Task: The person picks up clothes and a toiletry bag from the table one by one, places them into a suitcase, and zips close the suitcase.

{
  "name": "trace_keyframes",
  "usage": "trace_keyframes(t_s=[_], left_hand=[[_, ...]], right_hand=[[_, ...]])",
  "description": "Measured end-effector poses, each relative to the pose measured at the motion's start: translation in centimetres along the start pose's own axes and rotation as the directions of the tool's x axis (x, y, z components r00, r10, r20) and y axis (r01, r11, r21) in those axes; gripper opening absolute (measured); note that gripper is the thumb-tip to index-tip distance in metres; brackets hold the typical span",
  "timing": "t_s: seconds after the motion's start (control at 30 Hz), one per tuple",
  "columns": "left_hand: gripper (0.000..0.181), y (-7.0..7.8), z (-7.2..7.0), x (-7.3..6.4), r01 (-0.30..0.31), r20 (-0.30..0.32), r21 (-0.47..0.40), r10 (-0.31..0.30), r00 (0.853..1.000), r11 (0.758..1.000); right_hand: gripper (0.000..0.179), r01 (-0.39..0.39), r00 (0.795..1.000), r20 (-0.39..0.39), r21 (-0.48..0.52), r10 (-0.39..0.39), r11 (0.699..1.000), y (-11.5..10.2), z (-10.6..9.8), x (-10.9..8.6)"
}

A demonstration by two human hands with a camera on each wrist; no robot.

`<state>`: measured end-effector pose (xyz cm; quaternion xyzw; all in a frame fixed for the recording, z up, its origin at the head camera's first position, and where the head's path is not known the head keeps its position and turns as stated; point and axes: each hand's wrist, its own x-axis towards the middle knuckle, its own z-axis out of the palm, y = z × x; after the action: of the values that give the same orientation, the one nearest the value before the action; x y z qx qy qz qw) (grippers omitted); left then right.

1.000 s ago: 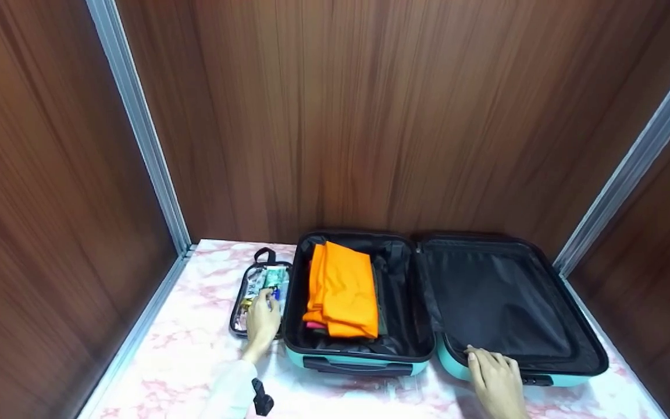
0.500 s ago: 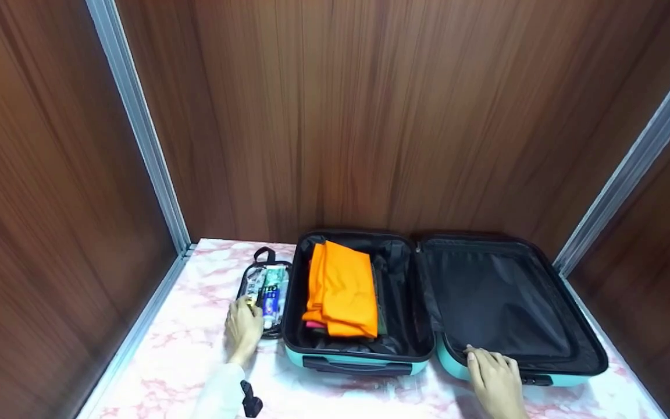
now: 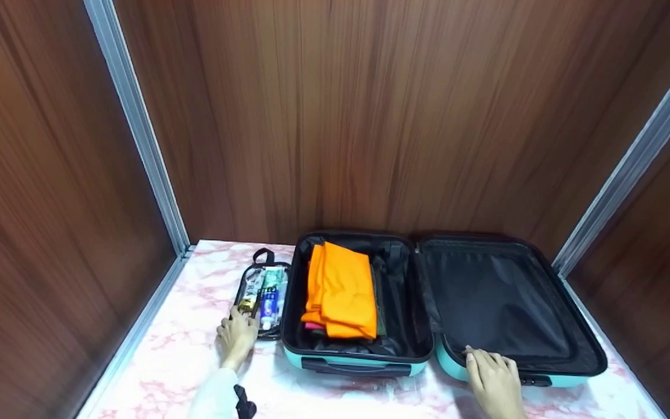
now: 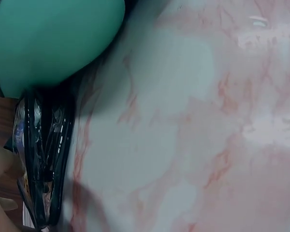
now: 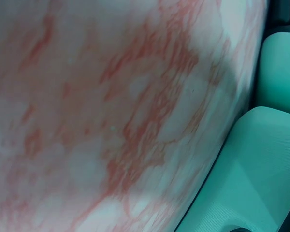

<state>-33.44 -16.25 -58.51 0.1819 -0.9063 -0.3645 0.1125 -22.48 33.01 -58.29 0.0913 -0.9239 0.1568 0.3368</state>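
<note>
A clear pouch with black trim (image 3: 271, 336) lies beside the open suitcase's left half. Inside it show a blue and white tube (image 3: 269, 305) with a white cap and several small packs. My left hand (image 3: 238, 333) touches the pouch's near left corner, its fingertips over the edge. From the left wrist view, the thumb and a finger (image 4: 5, 164) reach the pouch's side (image 4: 50, 145). At the right, my right hand (image 3: 495, 378) rests on the near rim of the suitcase's other half (image 3: 562, 381), fingers over the black edge.
Folded orange cloth (image 3: 346, 291) lies on other clothes in the left half of the suitcase (image 3: 294, 355). A black lining panel (image 3: 498, 302) covers the right half. Brown wood-look walls (image 3: 358, 116) enclose the pink-marbled table (image 3: 166, 349) at the back and sides.
My left hand has moved from over the middle of the pouch to its left side, then down to the near left corner, uncovering the tube. My right hand stays on the rim.
</note>
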Motion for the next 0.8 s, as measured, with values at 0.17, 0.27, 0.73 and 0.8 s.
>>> trace_keyframes(t_s=[0.17,0.27,0.73,0.8], left_hand=[[0.053,-0.4,-0.3,0.0,0.008,0.028,0.012,-0.008,1.0,1.0],[0.051,-0.3,-0.6,0.0,0.022,0.02,-0.016,-0.021,1.0,1.0],[0.048,-0.4,-2.0,0.2,0.148,0.063,-0.212,-0.137,0.989,0.966],[0.051,-0.3,-2.4,0.1,0.175,0.086,-0.263,-0.157,0.984,0.949]], right_hand=[[0.02,-0.001,1.0,-0.005,0.001,0.001,1.0,0.0,0.0,-0.1],[0.02,0.006,1.0,-0.017,0.005,-0.006,1.0,0.0,0.1,-0.1],[0.021,-0.004,1.0,-0.013,0.008,0.004,1.0,-0.2,0.1,-0.1],[0.02,-0.003,1.0,-0.018,0.006,0.003,1.0,-0.1,0.1,-0.1]])
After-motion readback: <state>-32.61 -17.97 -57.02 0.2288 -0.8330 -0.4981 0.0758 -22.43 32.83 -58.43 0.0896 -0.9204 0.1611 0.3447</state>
